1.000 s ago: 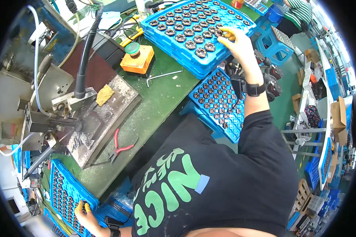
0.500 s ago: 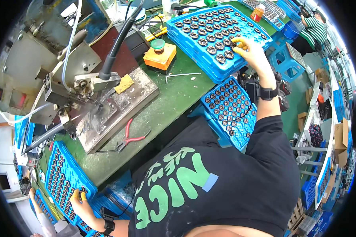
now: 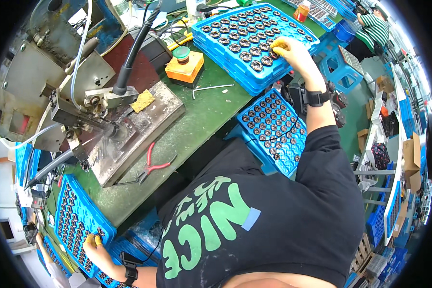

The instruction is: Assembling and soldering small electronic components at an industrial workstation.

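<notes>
My right hand (image 3: 294,55), with yellow finger covers, is over the right end of the top blue tray (image 3: 293,54) in a stack. Its thumb and forefinger are pinched at a round dark-and-copper part (image 3: 273,54) at the end of the filled rows. My left hand (image 3: 97,254), also with yellow fingertips, reaches to the near edge of another blue tray (image 3: 97,218) at the lower left. Its fingers are bent down among similar round parts (image 3: 74,223); what lies between the fingertips is hidden. Both wrists wear black bands.
A bench machine (image 3: 105,101) stands on the green table between the trays. Red-handled pliers (image 3: 153,167), a hex key (image 3: 213,89) and an orange button box (image 3: 185,69) lie near it. Another parts tray (image 3: 269,156) sits below the table edge. A person in stripes (image 3: 374,31) is far right.
The view has shifted slightly, so the scene sits a little further left and up. My right fingers have closed together at the round part. My left hand stays at its tray.
</notes>
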A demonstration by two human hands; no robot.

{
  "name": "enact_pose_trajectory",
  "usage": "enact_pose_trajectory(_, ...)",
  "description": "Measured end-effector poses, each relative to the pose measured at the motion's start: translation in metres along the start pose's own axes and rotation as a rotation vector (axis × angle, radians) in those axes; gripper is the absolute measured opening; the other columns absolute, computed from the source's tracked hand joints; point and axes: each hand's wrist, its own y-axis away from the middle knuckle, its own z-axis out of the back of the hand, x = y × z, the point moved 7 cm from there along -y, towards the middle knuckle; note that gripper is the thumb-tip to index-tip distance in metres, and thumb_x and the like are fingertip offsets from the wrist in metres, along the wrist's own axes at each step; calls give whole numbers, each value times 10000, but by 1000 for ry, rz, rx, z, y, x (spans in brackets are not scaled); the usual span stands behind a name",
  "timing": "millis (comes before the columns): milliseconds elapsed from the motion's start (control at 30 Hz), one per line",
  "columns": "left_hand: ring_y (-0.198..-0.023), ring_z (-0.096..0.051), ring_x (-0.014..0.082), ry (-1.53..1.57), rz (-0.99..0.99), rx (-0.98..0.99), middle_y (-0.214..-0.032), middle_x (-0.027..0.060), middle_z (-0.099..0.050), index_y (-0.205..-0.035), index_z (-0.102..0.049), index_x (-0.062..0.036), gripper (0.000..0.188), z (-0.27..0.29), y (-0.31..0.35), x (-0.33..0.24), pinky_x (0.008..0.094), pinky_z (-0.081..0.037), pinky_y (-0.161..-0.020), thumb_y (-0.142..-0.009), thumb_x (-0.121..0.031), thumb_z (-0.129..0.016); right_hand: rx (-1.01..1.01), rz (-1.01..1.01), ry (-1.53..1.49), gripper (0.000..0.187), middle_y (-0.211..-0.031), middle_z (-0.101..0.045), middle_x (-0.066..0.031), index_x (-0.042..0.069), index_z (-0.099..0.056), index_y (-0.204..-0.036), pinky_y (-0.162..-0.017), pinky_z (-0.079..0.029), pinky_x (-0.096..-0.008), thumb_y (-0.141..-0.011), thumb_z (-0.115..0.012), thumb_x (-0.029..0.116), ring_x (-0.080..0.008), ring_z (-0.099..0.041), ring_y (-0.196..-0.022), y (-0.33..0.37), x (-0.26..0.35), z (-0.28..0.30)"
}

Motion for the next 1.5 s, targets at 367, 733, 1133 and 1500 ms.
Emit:
enact_pose_trajectory(367, -818, -604, 135, 388, 136, -178, -1014, 92, -642, -1186, -570, -5, 281, 21, -2, -4, 243, -503, -709, -929, -113, -598, -197, 215, 283, 168, -912, -679, -94, 121, -682, -920, -750, -495, -370, -811, -571, 185, -271, -648, -853, 11, 18, 11)
enact_pose_trajectory(733, -895, -545, 81, 960, 16, -164, -1051, 32, -575, -1248, -518, -10, 432, 13, -2, -90, 194, -444, -760, -840, 53, -643, 283, 484, -627, 238, -1000, -663, -90, 41, -657, -1064, -830, -483, -302, -839, -660, 119, -196, -627, -929, 64, 251, -126)
enact_pose_trajectory(1133, -910, -573, 91, 1030, 3, -94, -1070, 39, -593, -1220, -535, 9, 447, -6, -9, -119, 207, -468, -779, -801, 67, -681, 374, 433, -820, 431, -1055, -636, -99, 62, -624, -1129, -903, -435, -334, -767, -743, 262, -225, -590, -1030, 54, 329, -169)
enact_pose_trajectory(1500, -904, -596, 165, 858, -467, 11, -998, 58, -626, -1052, -652, -29, 449, -31, -64, -310, 299, -465, -805, -686, -219, -829, 140, 365, -865, 401, -1030, -645, -73, 14, -632, -1067, -889, -460, -294, -724, -792, 144, -174, -606, -970, 52, 288, -145)
